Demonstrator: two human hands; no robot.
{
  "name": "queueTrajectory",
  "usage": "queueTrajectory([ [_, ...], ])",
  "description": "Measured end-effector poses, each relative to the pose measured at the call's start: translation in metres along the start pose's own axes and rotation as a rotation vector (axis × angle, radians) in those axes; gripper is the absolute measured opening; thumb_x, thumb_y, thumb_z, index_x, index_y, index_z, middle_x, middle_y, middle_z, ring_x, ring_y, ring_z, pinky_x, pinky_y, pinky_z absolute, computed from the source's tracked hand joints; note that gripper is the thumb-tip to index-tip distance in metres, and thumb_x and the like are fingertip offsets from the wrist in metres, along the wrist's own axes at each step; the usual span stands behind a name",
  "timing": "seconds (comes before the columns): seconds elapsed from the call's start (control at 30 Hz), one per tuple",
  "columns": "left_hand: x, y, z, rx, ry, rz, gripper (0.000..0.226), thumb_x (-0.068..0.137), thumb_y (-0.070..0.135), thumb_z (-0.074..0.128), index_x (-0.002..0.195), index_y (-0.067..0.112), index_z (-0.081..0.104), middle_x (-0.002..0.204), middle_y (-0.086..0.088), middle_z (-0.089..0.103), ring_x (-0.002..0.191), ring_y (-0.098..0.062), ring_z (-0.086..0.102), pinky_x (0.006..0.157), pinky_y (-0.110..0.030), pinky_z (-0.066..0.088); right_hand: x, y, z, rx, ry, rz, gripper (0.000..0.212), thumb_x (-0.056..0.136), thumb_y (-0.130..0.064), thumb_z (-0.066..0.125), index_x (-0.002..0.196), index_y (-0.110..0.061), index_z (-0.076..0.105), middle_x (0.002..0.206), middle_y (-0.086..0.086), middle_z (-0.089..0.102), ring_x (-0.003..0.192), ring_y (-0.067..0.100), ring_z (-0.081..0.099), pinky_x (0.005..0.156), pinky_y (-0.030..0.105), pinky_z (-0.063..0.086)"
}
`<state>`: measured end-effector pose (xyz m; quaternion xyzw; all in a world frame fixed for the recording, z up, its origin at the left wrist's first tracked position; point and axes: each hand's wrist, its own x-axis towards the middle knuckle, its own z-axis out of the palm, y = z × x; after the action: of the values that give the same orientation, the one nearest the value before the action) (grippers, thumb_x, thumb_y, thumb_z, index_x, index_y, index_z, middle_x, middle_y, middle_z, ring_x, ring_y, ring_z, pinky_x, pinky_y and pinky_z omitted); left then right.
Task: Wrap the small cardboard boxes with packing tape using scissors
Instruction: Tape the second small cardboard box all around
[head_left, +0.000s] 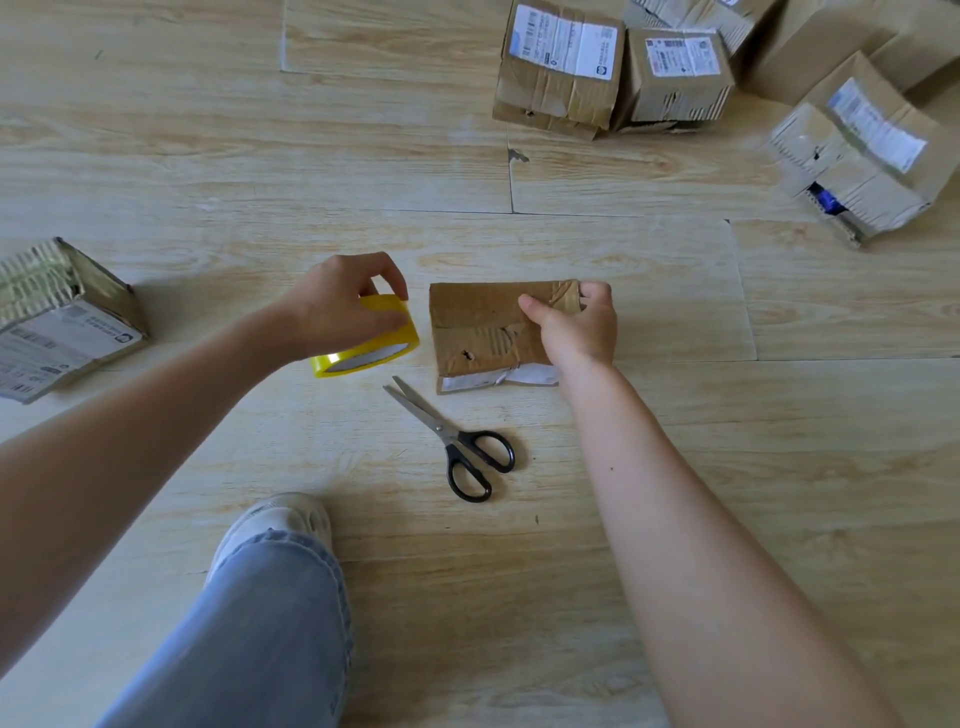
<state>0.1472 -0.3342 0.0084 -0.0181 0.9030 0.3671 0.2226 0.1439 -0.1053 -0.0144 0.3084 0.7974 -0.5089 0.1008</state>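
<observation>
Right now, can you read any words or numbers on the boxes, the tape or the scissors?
Nothing can be read.
Far boxes: white labels with barcodes, too blurred.
Left box: grey label, too blurred.
Held box: label strip, too blurred.
Tape roll and scissors: no print seen.

Left hand (340, 304) grips the yellow tape roll (371, 345), right hand (574, 325) holds the cardboard box (480, 332) — scissors (457, 441) seemingly slightly open.
</observation>
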Motion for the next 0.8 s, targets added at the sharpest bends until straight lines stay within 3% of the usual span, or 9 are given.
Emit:
queueTrajectory([
  [0.1,0.002,0.001,0.003,0.043,0.027,-0.037,0.025,0.074,0.055,0.071,0.086,0.040,0.055,0.082,0.006,0.060,0.072,-0.009,0.057,0.052,-0.024,0.038,-0.007,0.003,0.000,-0.047,0.033,-0.140,0.054,0.087,-0.020,0.072,0.135,-0.016,0.046,0.136,0.003,0.049,0.122,0.017,0.049,0.094,0.024,0.040],
  [0.23,0.006,0.002,0.014,0.077,0.058,-0.065,0.043,0.064,0.066,0.071,0.090,0.035,0.057,0.085,0.008,0.058,0.073,-0.008,0.056,0.055,-0.027,0.043,-0.024,0.009,0.002,-0.222,0.208,-0.501,0.028,0.085,-0.005,0.069,0.112,-0.011,0.062,0.127,0.008,0.049,0.120,0.021,0.048,0.100,0.037,0.041],
  [0.37,0.008,0.002,0.022,0.105,0.104,-0.062,0.049,0.064,0.062,0.075,0.095,0.028,0.058,0.083,0.006,0.058,0.073,-0.014,0.057,0.066,-0.035,0.051,-0.026,0.013,0.008,-0.386,0.157,-0.500,0.015,0.089,-0.012,0.066,0.103,-0.013,0.070,0.129,0.006,0.046,0.122,0.022,0.044,0.099,0.033,0.035],
  [0.6,0.009,0.001,0.026,0.109,0.118,-0.052,0.051,0.060,0.062,0.077,0.093,0.030,0.056,0.082,0.007,0.056,0.069,-0.009,0.052,0.054,-0.026,0.040,-0.023,0.012,0.012,-0.438,0.177,-0.498,0.014,0.084,-0.016,0.070,0.098,-0.017,0.072,0.128,0.003,0.044,0.124,0.023,0.039,0.104,0.030,0.022],
  [0.8,0.009,0.001,0.027,0.102,0.114,-0.058,0.054,0.058,0.063,0.077,0.095,0.029,0.056,0.083,0.008,0.056,0.070,-0.008,0.052,0.055,-0.026,0.043,-0.020,0.014,0.013,-0.453,0.171,-0.602,0.012,0.085,-0.014,0.071,0.096,-0.012,0.071,0.113,0.005,0.056,0.111,0.024,0.047,0.093,0.031,0.031],
])
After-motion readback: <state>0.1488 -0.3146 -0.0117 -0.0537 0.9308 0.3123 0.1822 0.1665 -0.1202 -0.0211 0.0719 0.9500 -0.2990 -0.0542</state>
